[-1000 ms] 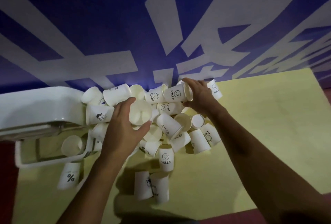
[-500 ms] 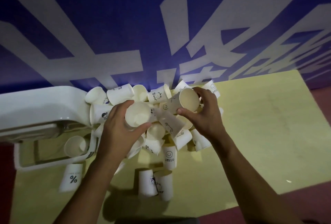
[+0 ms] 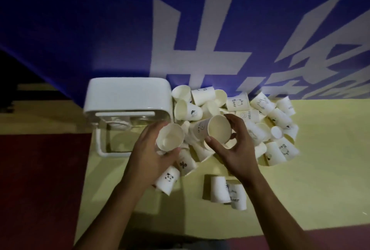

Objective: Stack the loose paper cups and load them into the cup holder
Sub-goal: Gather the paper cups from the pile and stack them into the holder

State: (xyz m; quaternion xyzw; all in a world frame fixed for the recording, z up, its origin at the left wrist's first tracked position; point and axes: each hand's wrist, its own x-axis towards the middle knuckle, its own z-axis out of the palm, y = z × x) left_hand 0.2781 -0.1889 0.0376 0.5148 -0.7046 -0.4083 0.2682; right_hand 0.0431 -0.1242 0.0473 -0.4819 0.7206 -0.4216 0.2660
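A heap of several loose white paper cups [image 3: 238, 103] with small prints lies on the yellow tabletop [image 3: 300, 189]. My left hand [image 3: 152, 155] grips a short nested stack of cups [image 3: 170, 136], mouth facing me. My right hand [image 3: 236, 147] holds a single printed cup [image 3: 215, 131] by its rim, mouth toward me, just right of the stack. The white cup holder [image 3: 128, 95] stands left of the heap, with its open front frame [image 3: 100, 145] beside my left hand.
Two cups [image 3: 226, 190] lie on their sides near the table's front. A panda-print cup [image 3: 168, 179] and a "%" cup [image 3: 185, 164] lie under my left wrist. A blue banner with white characters [image 3: 180, 29] hangs behind. Dark red floor [image 3: 40, 179] lies to the left.
My right hand has lifted a cup off the heap and brought it left toward the stack in my left hand. The view has shifted, so the holder now appears further right.
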